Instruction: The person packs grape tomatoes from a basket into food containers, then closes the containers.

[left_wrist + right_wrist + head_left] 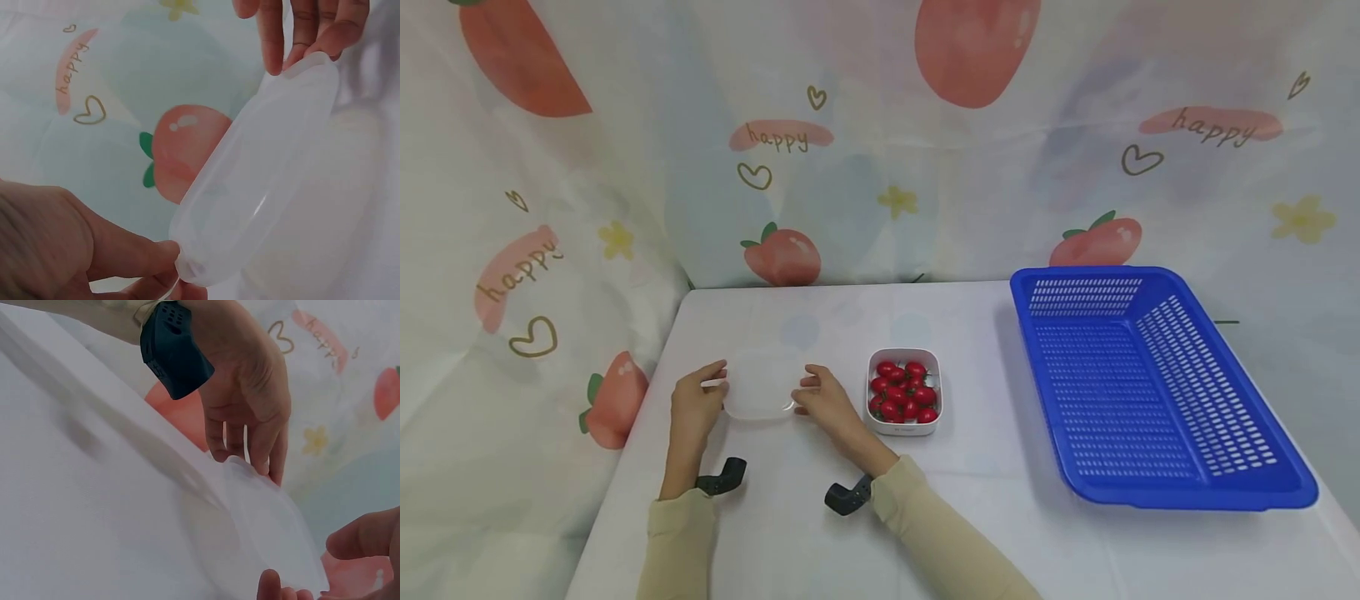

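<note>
Both hands hold a translucent plastic lid (760, 398) with rounded corners and a raised rim, over the left part of the table. My left hand (695, 406) pinches one end of it between thumb and fingers, which shows closely in the left wrist view, where the lid (250, 181) looks tilted. At the opposite end, the thumb and fingers of my right hand (833, 410) grip the edge. Just right of that hand stands a small white box (903, 430) with cherry tomatoes (902, 392) inside, its top uncovered.
A large blue plastic basket (1187, 493) with slotted walls stands on the right side of the white-covered table (977, 533). Behind and to the left hangs a printed cloth (865, 108) with fruit and hearts. A dark wrist device (722, 477) juts from the left wrist.
</note>
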Available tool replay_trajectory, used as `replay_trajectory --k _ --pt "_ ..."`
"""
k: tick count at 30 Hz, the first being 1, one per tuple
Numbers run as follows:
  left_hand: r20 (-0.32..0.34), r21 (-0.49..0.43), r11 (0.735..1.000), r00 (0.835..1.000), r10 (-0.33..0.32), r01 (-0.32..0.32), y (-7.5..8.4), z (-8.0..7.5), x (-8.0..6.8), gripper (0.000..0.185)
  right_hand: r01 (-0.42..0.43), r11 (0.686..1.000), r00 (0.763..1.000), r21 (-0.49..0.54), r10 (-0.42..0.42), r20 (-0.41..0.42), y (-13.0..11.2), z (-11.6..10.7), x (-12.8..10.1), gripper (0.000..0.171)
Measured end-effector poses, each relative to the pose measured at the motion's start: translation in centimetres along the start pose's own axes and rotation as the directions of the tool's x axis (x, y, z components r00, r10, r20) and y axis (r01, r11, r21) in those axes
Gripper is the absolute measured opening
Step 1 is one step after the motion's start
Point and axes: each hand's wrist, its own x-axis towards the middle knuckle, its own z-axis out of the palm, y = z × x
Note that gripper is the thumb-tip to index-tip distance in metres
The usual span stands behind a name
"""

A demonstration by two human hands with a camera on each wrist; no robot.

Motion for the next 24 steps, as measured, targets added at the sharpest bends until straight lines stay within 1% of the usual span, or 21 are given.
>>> replay_trajectory --k 5,8,13,17,20,24 --pt "0.022 -0.005 0.999 0.999 0.041 -0.041 1.5 -0.4 -0.8 0.044 0.017 0.999 0.999 0.035 -0.016 -0.035 -0.7 -0.6 -0.6 0.055" --pt "0.015 -0.018 0.997 0.997 0.071 -0.071 2.5 -0.6 -1.3 0.043 0.038 0.998 0.998 0.058 -0.035 -0.045 -1.6 -1.2 -1.2 0.05" --pt "-0.001 -0.062 0.992 0.994 0.106 -0.106 4.1 -0.7 -1.9 0.041 0.08 0.996 0.996 0.046 -0.079 -0.028 -3.3 -2.9 -2.3 0.046" --pt "-0.008 -0.107 0.985 0.991 0.134 -0.134 5.4 -0.1 -2.2 0.04 0.121 0.992 0.992 0.022 -0.12 -0.041 -3.9 -4.4 -2.7 0.043" --pt "-0.005 -0.128 0.979 0.987 0.159 -0.159 6.3 0.7 -2.2 0.039 0.158 0.987 0.983 -0.003 -0.157 -0.093 -4.1 -5.5 -2.8 0.039" --pt "0.015 -0.151 0.966 0.977 0.213 -0.208 7.4 1.8 -2.1 0.038 0.216 0.976 0.961 -0.041 -0.22 -0.168 -4.5 -7.0 -2.8 0.033"
